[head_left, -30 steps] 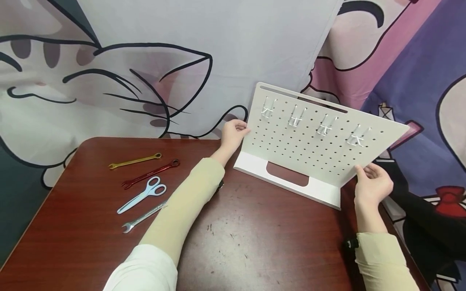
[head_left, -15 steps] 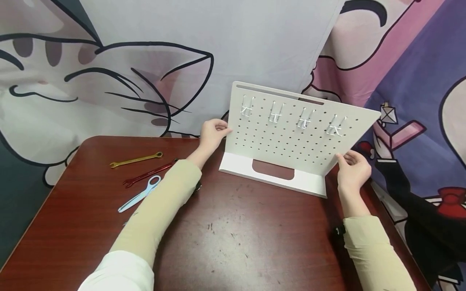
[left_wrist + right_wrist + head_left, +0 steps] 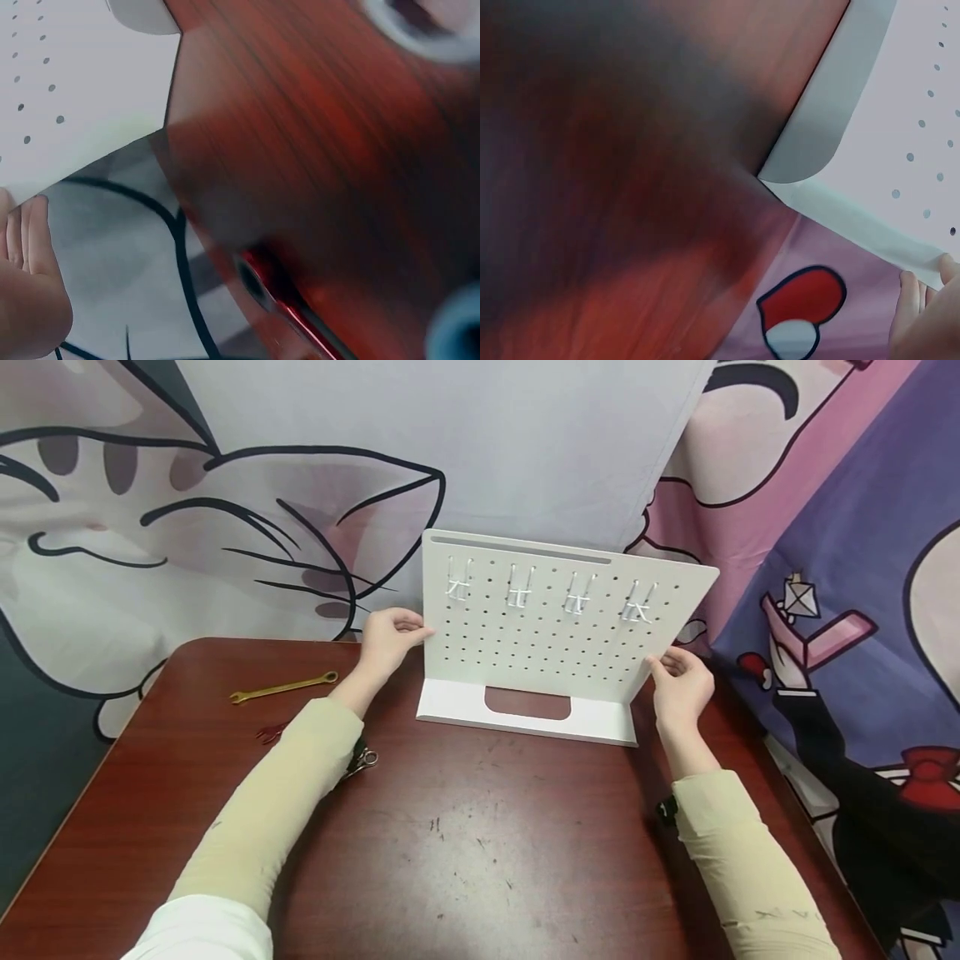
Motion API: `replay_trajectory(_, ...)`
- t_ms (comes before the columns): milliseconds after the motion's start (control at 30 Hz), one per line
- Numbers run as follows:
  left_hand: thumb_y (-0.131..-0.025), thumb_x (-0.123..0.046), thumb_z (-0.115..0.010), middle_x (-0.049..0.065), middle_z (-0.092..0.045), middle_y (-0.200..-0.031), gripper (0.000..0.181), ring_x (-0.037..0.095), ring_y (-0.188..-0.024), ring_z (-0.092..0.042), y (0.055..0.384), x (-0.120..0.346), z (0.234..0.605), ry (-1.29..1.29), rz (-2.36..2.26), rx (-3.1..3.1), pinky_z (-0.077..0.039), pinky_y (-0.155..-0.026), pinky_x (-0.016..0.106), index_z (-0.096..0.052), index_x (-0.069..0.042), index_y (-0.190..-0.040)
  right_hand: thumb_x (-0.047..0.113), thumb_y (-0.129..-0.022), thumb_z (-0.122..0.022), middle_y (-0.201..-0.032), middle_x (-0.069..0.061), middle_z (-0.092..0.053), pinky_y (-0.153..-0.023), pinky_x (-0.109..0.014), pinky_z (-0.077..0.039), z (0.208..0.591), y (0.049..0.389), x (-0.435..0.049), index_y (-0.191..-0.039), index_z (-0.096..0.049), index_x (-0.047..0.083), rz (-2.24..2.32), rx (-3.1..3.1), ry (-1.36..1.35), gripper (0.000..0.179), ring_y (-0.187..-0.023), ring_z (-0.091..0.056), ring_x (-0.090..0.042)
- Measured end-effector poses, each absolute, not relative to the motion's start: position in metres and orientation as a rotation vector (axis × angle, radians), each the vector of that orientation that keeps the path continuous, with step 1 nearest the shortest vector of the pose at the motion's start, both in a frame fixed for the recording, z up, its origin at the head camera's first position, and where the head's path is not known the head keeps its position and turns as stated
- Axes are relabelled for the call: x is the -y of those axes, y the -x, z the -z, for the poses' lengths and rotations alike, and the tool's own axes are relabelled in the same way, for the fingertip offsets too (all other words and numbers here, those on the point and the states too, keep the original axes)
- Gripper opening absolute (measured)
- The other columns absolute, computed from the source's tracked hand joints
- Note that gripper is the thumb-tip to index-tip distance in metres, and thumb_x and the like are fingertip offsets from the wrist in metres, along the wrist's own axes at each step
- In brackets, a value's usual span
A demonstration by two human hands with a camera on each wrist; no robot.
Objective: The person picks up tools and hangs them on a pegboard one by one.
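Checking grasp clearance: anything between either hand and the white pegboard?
Nothing visible: the left hand grips the left edge of the pegboard, the right hand its right edge. The yellow wrench lies left of the left hand, not between.

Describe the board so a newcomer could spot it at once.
Find the brown table, then its far side, where the left hand and right hand pinch something between them. That is the board: white, perforated, bearing four hooks. Unlike the yellow wrench lying flat, it stands up.
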State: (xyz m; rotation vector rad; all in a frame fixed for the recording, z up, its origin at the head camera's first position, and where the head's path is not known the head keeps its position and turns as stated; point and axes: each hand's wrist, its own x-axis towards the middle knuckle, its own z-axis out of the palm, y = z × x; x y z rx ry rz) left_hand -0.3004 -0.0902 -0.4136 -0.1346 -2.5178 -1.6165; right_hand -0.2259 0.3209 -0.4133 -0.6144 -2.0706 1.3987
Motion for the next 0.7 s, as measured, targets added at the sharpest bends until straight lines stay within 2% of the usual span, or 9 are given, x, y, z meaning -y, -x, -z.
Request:
replay_trajectory(300,-0.094,-0.011,-0.081,0.027,-0.078,-0.110,0.024,-0.009,-0.077,-0.060,0.293,0.127,0.416,0.078,1.599,2.495,-0.049,-0.071,0.008,-0.077,0.007,-0.108,0.005,-0.094,-0.080,-0.086,0.015,-0.068,-0.075,-0.009,-0.049,0.415,0.245,-0.292,-0.121,-0.076,-0.003,-1.427,2.106,0.571,0.029,-0.079,-0.059,0.006)
replay_trajectory(367,-0.094,-0.012,-0.081,0.028,-0.078,-0.111,0.024,-0.011,-0.076,-0.059,0.292,0.134,0.416,0.065,1.595,2.491,-0.049,-0.071,0.007,-0.077,0.007,-0.109,0.007,-0.094,-0.080,-0.090,0.010,-0.071,-0.076,-0.010,-0.050,0.415,0.249,-0.286,-0.122,-0.076,-0.001,-1.438,2.115,0.563,0.029,-0.081,-0.059,0.005)
replay_trajectory(567,-0.094,-0.012,-0.081,0.030,-0.076,-0.113,0.026,-0.013,-0.076,-0.059,0.288,0.150,0.417,0.032,1.579,2.488,-0.049,-0.070,0.006,-0.076,0.008,-0.111,0.006,-0.095,-0.079,-0.111,-0.016,-0.077,-0.074,-0.010,-0.048,0.417,0.258,-0.271,-0.122,-0.075,-0.002,-1.444,2.133,0.510,0.029,-0.083,-0.059,0.002)
replay_trajectory(700,-0.094,-0.015,-0.082,0.027,-0.076,-0.113,0.029,-0.013,-0.078,-0.059,0.284,0.160,0.417,-0.009,1.575,2.507,-0.049,-0.070,0.006,-0.075,0.007,-0.113,0.006,-0.095,-0.078,-0.116,-0.021,-0.076,-0.073,-0.009,-0.047,0.418,0.261,-0.264,-0.123,-0.075,-0.002,-1.423,2.165,0.473,0.029,-0.083,-0.058,0.002)
